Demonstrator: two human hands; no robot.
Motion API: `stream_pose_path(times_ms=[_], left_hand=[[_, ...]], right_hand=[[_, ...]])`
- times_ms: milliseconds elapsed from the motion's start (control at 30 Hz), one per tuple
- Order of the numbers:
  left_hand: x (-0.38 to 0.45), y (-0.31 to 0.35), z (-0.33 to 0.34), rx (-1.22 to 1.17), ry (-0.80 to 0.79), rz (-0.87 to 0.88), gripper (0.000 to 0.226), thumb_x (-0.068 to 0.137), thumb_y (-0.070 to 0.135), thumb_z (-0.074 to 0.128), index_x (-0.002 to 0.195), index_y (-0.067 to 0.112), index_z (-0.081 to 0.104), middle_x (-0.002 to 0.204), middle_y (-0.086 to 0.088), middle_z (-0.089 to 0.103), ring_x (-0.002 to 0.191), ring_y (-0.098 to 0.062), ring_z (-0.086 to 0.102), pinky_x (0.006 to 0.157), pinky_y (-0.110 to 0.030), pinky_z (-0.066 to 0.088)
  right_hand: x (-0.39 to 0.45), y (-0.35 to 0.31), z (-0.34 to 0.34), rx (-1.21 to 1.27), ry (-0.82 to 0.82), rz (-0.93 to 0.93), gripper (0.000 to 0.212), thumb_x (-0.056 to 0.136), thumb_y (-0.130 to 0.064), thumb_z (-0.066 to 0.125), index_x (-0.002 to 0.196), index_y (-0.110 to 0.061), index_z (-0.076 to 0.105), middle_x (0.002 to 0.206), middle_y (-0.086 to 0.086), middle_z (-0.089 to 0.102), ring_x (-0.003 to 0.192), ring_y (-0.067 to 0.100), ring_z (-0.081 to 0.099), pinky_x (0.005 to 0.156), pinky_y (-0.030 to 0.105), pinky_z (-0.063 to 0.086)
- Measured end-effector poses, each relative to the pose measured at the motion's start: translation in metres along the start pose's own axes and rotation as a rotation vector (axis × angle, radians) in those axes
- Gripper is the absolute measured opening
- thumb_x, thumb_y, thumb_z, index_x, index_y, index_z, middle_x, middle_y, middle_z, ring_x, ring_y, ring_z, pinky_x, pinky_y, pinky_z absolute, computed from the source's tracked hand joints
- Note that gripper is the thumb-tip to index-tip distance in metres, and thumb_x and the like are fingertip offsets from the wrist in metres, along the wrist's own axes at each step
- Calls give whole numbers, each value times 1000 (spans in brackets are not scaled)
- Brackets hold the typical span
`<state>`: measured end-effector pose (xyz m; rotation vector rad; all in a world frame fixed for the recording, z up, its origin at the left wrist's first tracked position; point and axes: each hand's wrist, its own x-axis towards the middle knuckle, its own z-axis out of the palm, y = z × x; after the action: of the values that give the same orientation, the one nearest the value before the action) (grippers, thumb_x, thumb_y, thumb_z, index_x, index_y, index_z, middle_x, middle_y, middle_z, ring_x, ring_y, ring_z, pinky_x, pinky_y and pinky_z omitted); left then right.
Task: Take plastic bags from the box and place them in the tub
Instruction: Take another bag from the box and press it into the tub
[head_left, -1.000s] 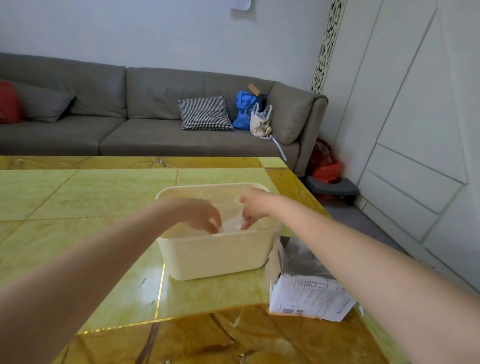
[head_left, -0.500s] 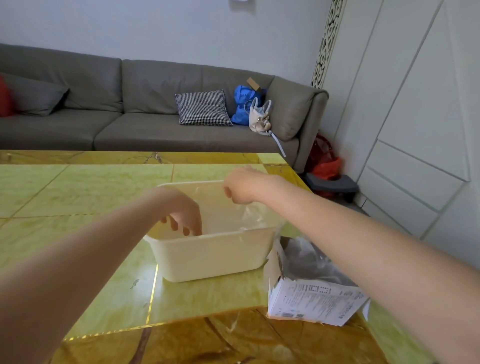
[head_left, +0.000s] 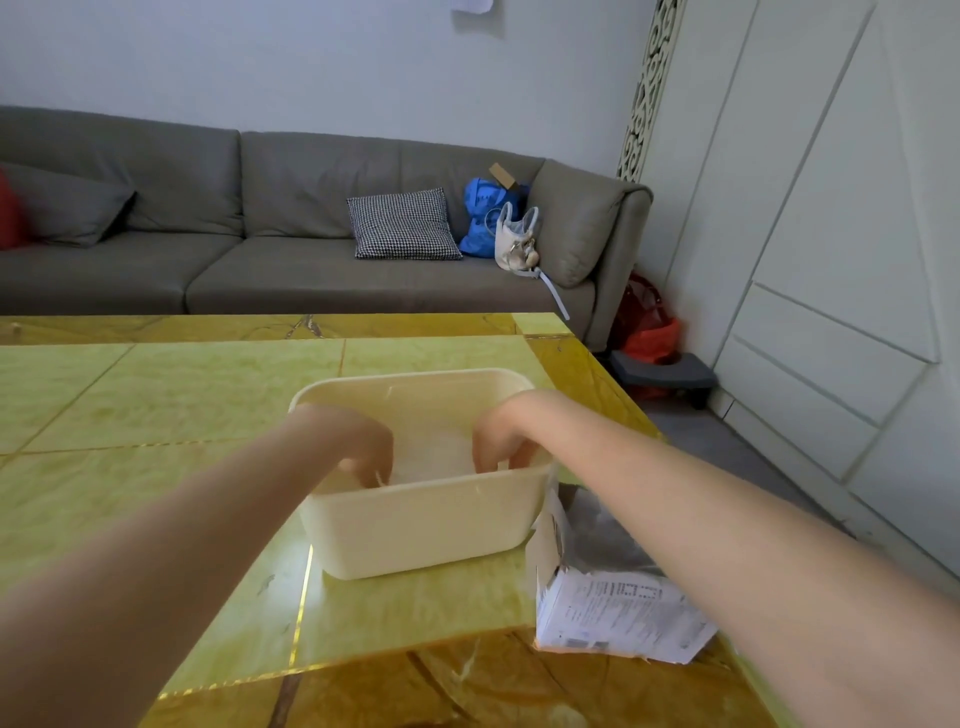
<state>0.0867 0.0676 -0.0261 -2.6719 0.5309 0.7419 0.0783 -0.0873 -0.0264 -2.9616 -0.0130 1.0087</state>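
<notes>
Both hands down inside the tub (head_left: 415, 519), fingers pointed at the floor of it: left hand (head_left: 358, 447) by the left wall, right hand (head_left: 501, 441) by the right wall, fingertips dipped into the clear plastic bags (head_left: 436, 460) lying across the bottom. Grip state: cannot tell for either hand, fingers curled downward but hidden past the near rim and blurred, so pinching film or just pressing it flat not readable. Bags pale and see-through, hard to separate from the cream tub interior; count unknown. Tub near the right edge of the bench (head_left: 156, 415), well in from the near edge. Box (head_left: 613, 597) just beside the tub's right near corner, tipped on its side at the bench's right edge, open mouth toward the tub, more crinkled film (head_left: 597, 525) showing inside. Likely risks: film clinging to fingers and riding back out on withdrawal if released carelessly; light tub sliding or tilting on the glossy bench if pulled up with the bags; right forearm crossing directly over the box, so a low sweep back could knock it off the right edge; springy bags puffing up over the rim if not pressed down.
</notes>
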Motion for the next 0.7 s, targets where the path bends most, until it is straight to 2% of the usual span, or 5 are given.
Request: stream_pose_path(times_ms=[133,300,433,533,700], left_hand=[[-18,-7,-15,-203,192,35,28,90,26,56,116,21,64,121,1,61,82,-17,60,75,-26,52],[-59,18,-32,-287,568,120,27,92,15,46,108,9,67,111,-10,66,100,-27,62,85,-34,51],[-82,69,-29,-489,438,265,34,93,33,51,98,3,67,87,-9,71,64,-17,61,60,-21,47],[-89,101,-21,-494,326,272,49,89,47,54,106,1,61,94,-10,72,78,-23,69,63,-18,48],[-94,120,-10,-371,410,215,24,87,15,56,102,-2,66,80,-7,66,59,-17,58,51,-16,41]], right_hand=[[-24,4,-15,162,92,-73,37,93,-8,54,129,-2,53,144,11,41,103,25,63,91,35,53],[-103,25,-37,237,296,-194,24,95,-9,49,113,-3,64,123,12,58,91,22,64,69,24,54],[-139,46,-20,178,154,-74,46,87,-35,65,121,-5,58,116,8,59,100,21,61,78,27,55],[-146,58,1,51,87,46,71,79,-41,72,136,-12,44,135,6,46,113,25,55,89,34,53],[-147,66,25,81,334,23,49,82,-3,66,130,-8,53,118,10,56,71,17,61,52,21,46]])
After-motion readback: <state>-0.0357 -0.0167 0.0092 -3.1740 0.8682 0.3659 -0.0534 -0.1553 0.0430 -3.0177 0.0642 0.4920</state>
